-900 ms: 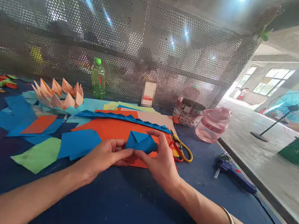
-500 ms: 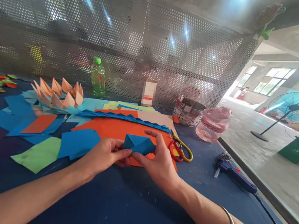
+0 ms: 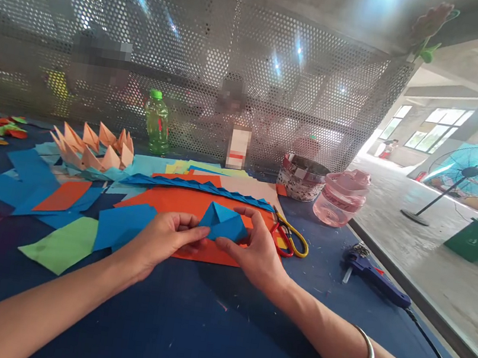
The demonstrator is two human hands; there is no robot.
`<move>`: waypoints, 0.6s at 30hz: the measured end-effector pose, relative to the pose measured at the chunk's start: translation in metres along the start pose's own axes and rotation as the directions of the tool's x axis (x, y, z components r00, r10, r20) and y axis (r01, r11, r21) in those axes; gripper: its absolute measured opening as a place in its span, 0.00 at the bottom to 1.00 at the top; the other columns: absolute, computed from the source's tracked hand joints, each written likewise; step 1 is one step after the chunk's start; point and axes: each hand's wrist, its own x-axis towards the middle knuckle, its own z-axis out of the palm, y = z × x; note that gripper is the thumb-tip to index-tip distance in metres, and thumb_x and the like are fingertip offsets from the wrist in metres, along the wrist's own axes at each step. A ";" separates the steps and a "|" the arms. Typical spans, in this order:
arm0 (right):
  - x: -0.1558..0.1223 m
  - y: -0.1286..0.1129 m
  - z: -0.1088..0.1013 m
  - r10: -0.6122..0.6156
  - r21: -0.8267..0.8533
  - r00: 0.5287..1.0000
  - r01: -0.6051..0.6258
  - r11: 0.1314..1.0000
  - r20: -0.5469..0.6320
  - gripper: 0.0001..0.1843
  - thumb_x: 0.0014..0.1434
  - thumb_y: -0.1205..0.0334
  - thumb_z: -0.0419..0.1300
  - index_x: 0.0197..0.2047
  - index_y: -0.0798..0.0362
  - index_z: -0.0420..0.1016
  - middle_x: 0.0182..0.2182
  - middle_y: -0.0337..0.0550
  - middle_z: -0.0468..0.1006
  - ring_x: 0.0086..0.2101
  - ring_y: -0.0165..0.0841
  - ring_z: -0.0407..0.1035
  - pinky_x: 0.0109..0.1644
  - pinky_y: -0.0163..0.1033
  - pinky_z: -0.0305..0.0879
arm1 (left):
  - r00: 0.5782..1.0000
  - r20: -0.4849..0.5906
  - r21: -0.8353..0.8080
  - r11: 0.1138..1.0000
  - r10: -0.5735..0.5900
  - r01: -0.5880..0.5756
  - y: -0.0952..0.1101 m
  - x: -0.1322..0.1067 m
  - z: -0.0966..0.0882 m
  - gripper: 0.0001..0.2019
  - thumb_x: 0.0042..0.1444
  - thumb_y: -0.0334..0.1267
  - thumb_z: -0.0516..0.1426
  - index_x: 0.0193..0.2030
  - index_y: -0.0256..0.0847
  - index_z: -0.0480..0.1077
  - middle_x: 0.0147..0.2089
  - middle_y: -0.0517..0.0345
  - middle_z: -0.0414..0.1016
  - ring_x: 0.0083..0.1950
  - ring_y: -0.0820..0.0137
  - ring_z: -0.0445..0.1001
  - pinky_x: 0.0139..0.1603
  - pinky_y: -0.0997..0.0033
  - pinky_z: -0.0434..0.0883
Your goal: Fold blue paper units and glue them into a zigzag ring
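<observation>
A folded piece of blue paper point(image 3: 224, 224) is held up between both hands, over the orange sheets point(image 3: 172, 202). My left hand point(image 3: 174, 234) pinches its left end between thumb and fingers. At its right end, my right hand point(image 3: 256, 244) grips it, thumb below and index finger above. One flap stands up in a triangular peak on the left part of the paper. Just behind lies a long blue folded paper strip point(image 3: 201, 188) with a zigzag edge. Red-and-yellow-handled scissors point(image 3: 288, 237) lie right of my right hand.
Blue sheets point(image 3: 124, 225) and a green sheet point(image 3: 65, 246) lie at left, near a peach folded-paper ring point(image 3: 90, 151). A green bottle point(image 3: 157, 125), a round tub point(image 3: 302, 179) and a pink bottle point(image 3: 341, 197) stand behind. A corded glue gun point(image 3: 376, 280) lies right.
The blue paper's left flap has risen from nearly flat into a triangular peak. Both hands have shifted only slightly, still gripping its ends.
</observation>
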 end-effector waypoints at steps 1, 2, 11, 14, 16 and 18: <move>0.000 0.000 0.000 0.007 0.004 1.000 -0.007 1.000 0.002 0.31 0.48 0.55 0.66 0.54 0.47 0.61 0.26 0.35 0.75 0.29 0.32 0.71 0.35 0.38 0.67 | 1.000 -0.010 -0.019 1.000 0.021 -0.021 0.001 0.001 0.000 0.15 0.43 0.48 0.65 0.30 0.38 0.73 0.28 0.58 0.77 0.34 0.67 0.76 0.40 0.68 0.71; 0.000 0.000 0.000 0.009 0.013 1.000 -0.009 1.000 0.008 0.31 0.48 0.56 0.66 0.54 0.47 0.61 0.27 0.35 0.76 0.29 0.32 0.71 0.35 0.38 0.67 | 0.999 -0.017 -0.042 0.998 0.044 -0.045 0.001 0.001 0.000 0.14 0.43 0.47 0.65 0.29 0.38 0.73 0.28 0.58 0.77 0.34 0.67 0.75 0.40 0.69 0.70; -0.007 -0.002 0.006 -0.004 0.063 0.999 0.002 0.998 0.041 0.30 0.50 0.60 0.64 0.55 0.47 0.59 0.28 0.36 0.76 0.29 0.31 0.71 0.36 0.38 0.68 | 0.994 0.102 -0.217 0.976 0.029 -0.006 0.002 -0.001 0.001 0.12 0.44 0.41 0.66 0.36 0.40 0.76 0.36 0.58 0.80 0.37 0.69 0.76 0.44 0.71 0.70; -0.007 -0.001 0.007 -0.102 0.047 0.993 0.099 0.994 0.063 0.29 0.52 0.62 0.61 0.56 0.48 0.57 0.33 0.38 0.77 0.32 0.31 0.71 0.38 0.38 0.68 | 0.997 0.076 -0.276 0.961 -0.006 0.027 0.002 0.001 -0.003 0.10 0.44 0.39 0.66 0.35 0.39 0.77 0.34 0.57 0.81 0.36 0.70 0.76 0.43 0.72 0.72; -0.006 -0.002 0.006 -0.223 -0.006 0.975 0.223 0.975 0.017 0.30 0.52 0.68 0.59 0.57 0.48 0.55 0.40 0.42 0.76 0.38 0.32 0.70 0.41 0.39 0.68 | 0.998 0.059 -0.345 0.938 -0.023 0.042 0.003 0.004 -0.007 0.07 0.45 0.36 0.65 0.33 0.39 0.77 0.33 0.58 0.81 0.35 0.70 0.76 0.42 0.72 0.73; -0.004 -0.002 0.003 -0.349 -0.100 0.935 0.343 0.934 -0.057 0.33 0.51 0.73 0.55 0.59 0.48 0.54 0.46 0.46 0.72 0.45 0.34 0.67 0.43 0.39 0.67 | 0.997 0.065 -0.407 0.912 -0.036 0.059 0.004 0.005 -0.010 0.04 0.45 0.33 0.64 0.30 0.39 0.76 0.31 0.59 0.80 0.35 0.70 0.77 0.41 0.72 0.74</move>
